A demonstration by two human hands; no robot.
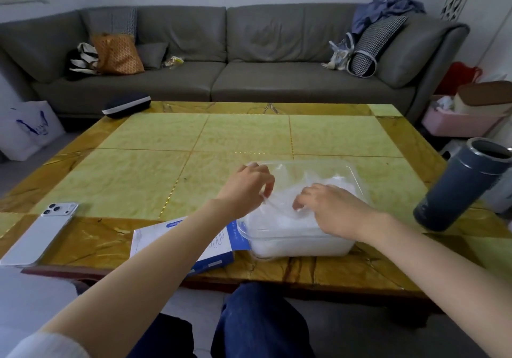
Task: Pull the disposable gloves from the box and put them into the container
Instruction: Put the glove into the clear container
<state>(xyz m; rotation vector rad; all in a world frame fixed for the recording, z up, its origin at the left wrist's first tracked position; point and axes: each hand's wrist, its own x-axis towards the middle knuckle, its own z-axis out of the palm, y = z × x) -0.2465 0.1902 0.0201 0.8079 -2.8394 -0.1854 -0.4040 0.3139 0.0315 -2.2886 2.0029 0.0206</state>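
Note:
A clear plastic container (357,176) stands on the table's near side, filled with crumpled see-through disposable gloves (279,219). My left hand (246,188) hovers over its left rim and pinches a thin glove film with fingertips. Over the container's middle, my right hand (329,208) has its fingers curled down into the gloves, gripping the film. A white and blue glove box (163,235) lies flat just left of the container, partly hidden under my left forearm.
A white phone (41,233) lies at the table's near left edge. A dark blue tumbler (460,186) stands at the right edge. A dark case (126,104) sits at the far left corner. A grey sofa with bags is behind the table.

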